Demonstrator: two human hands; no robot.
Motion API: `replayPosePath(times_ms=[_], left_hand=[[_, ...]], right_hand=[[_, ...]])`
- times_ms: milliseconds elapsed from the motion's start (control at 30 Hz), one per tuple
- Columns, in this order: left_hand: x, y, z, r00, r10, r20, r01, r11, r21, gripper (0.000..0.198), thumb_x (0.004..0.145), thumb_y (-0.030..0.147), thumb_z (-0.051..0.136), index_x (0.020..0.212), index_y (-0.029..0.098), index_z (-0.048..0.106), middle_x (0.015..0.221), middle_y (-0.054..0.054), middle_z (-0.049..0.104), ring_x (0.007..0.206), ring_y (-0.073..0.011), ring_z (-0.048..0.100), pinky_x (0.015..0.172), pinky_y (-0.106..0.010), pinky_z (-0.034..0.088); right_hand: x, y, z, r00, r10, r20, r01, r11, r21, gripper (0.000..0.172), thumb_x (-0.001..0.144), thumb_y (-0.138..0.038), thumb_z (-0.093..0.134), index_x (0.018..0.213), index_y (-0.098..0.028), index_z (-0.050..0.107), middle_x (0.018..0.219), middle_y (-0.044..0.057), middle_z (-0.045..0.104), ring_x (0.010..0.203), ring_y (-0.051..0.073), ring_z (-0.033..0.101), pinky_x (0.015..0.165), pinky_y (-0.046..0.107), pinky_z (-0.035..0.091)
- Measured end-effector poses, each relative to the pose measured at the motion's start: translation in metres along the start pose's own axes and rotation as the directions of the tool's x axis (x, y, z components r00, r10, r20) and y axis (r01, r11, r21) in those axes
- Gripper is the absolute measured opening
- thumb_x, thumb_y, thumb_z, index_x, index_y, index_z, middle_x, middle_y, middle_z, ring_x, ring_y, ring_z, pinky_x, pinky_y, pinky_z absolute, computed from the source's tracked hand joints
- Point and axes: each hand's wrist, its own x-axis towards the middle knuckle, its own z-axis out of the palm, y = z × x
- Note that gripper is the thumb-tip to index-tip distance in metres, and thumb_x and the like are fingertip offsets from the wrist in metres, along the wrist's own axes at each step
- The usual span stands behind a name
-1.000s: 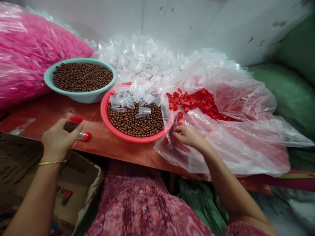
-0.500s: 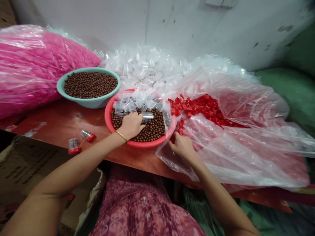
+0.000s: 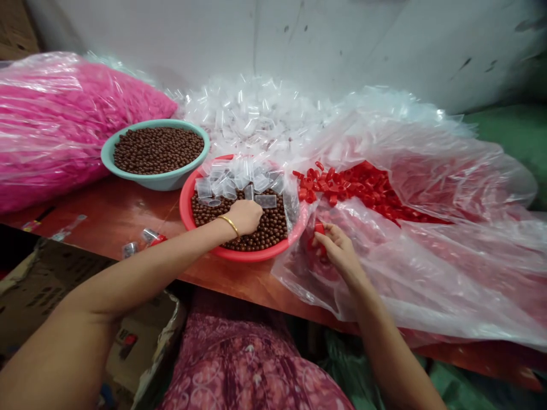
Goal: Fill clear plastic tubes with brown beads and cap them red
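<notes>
My left hand (image 3: 247, 218), with a gold bangle at its wrist, is closed over the brown balls (image 3: 239, 242) in the red basin (image 3: 252, 254). A small clear plastic tube (image 3: 249, 192) stands up from its fingers, the lower part hidden by the hand. Right of it another clear tube (image 3: 266, 201) lies on the balls. More clear tubes (image 3: 226, 185) are heaped at the basin's back. Just right of the basin, my right hand (image 3: 337, 246) pinches a red cap (image 3: 319, 228) between thumb and fingers, above the plastic bag's front flap.
Red caps (image 3: 359, 185) spill from the large clear bag (image 3: 410, 273) on the right. A teal basin (image 3: 156, 181) of brown balls stands at left, beside a pink-filled bag (image 3: 77, 119). Clear tubes (image 3: 256, 117) pile along the wall. Red-capped tubes (image 3: 151, 237) lie near the table's front edge.
My right hand has risen from the bag's flap beside the basin and now shows a red cap. The tube at my left hand was lying sideways; now one points upward.
</notes>
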Motion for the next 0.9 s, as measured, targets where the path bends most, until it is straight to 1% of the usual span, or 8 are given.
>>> replayPosePath(times_ms=[267,333,400,500,600,733,833,900], left_hand=[[0.026,-0.004,0.024,0.991,-0.06,-0.119,0.003,0.902,-0.431,0.024,0.077,0.015,0.052,0.097,0.01,0.065,0.085,-0.007,0.069,0.077,-0.0162,0.063,0.072,-0.027,0.049],[0.022,-0.005,0.022,0.992,-0.076,-0.097,-0.014,0.715,-0.699,0.023,0.078,0.019,0.054,0.098,0.01,0.063,0.083,-0.005,0.068,0.07,-0.0121,0.061,0.065,-0.023,0.047],[0.016,-0.006,0.019,0.994,-0.105,-0.036,0.009,0.398,-0.917,0.022,0.076,0.023,0.06,0.095,0.012,0.063,0.08,-0.003,0.066,0.065,-0.0093,0.059,0.061,-0.02,0.043],[0.006,-0.008,0.013,0.989,-0.142,0.036,0.044,0.051,-0.998,0.021,0.072,0.023,0.068,0.091,0.016,0.061,0.078,0.001,0.064,0.065,-0.0059,0.058,0.061,-0.017,0.04],[-0.001,-0.011,0.01,0.986,-0.151,0.077,0.058,-0.132,-0.99,0.018,0.074,0.021,0.069,0.088,0.017,0.059,0.086,0.001,0.066,0.069,-0.0051,0.06,0.063,-0.016,0.04],[-0.01,-0.016,0.01,0.991,-0.054,0.124,0.113,-0.179,-0.977,0.011,0.08,0.024,0.064,0.087,0.016,0.059,0.099,-0.004,0.068,0.076,-0.0074,0.063,0.068,-0.019,0.042],[-0.015,-0.018,0.014,0.995,-0.031,0.092,0.088,-0.099,-0.991,0.014,0.077,0.023,0.066,0.085,0.015,0.057,0.091,-0.004,0.068,0.076,-0.0092,0.063,0.069,-0.021,0.042],[-0.017,-0.019,0.018,0.999,-0.043,-0.015,-0.015,-0.004,-1.0,0.014,0.074,0.019,0.067,0.083,0.013,0.058,0.084,-0.002,0.066,0.076,-0.0089,0.061,0.074,-0.021,0.043]], right_hand=[[0.021,-0.011,-0.005,0.997,0.026,-0.075,-0.017,0.993,0.116,0.042,0.06,-0.045,0.059,0.09,-0.021,0.044,0.068,-0.004,0.058,0.043,0.009,0.053,0.034,0.017,0.032],[0.031,-0.017,-0.006,0.993,0.006,-0.119,0.003,0.997,0.08,0.041,0.062,-0.045,0.058,0.092,-0.021,0.043,0.073,-0.003,0.059,0.045,0.01,0.055,0.034,0.017,0.031],[0.043,-0.023,-0.008,0.981,-0.041,-0.19,0.048,0.998,0.033,0.038,0.065,-0.042,0.057,0.094,-0.021,0.041,0.077,-0.001,0.061,0.047,0.01,0.055,0.035,0.018,0.033],[0.06,-0.035,-0.013,0.953,-0.102,-0.286,0.094,0.995,-0.044,0.032,0.07,-0.036,0.055,0.095,-0.021,0.041,0.077,0.001,0.061,0.05,0.012,0.055,0.039,0.021,0.038],[0.067,-0.047,-0.016,0.93,-0.151,-0.336,0.13,0.988,-0.085,0.028,0.073,-0.034,0.054,0.095,-0.02,0.044,0.071,-0.001,0.056,0.049,0.011,0.049,0.042,0.024,0.039],[0.058,-0.062,-0.01,0.914,-0.243,-0.326,0.252,0.968,-0.016,0.024,0.073,-0.043,0.051,0.083,-0.021,0.045,0.062,-0.005,0.042,0.043,0.007,0.033,0.037,0.022,0.031],[0.046,-0.069,0.0,0.93,-0.268,-0.25,0.29,0.956,0.052,0.032,0.068,-0.051,0.054,0.076,-0.022,0.042,0.058,-0.007,0.038,0.04,0.006,0.029,0.034,0.021,0.026],[0.037,-0.073,0.007,0.947,-0.276,-0.165,0.29,0.954,0.072,0.037,0.064,-0.053,0.057,0.077,-0.023,0.041,0.06,-0.007,0.044,0.04,0.006,0.033,0.034,0.021,0.029]])
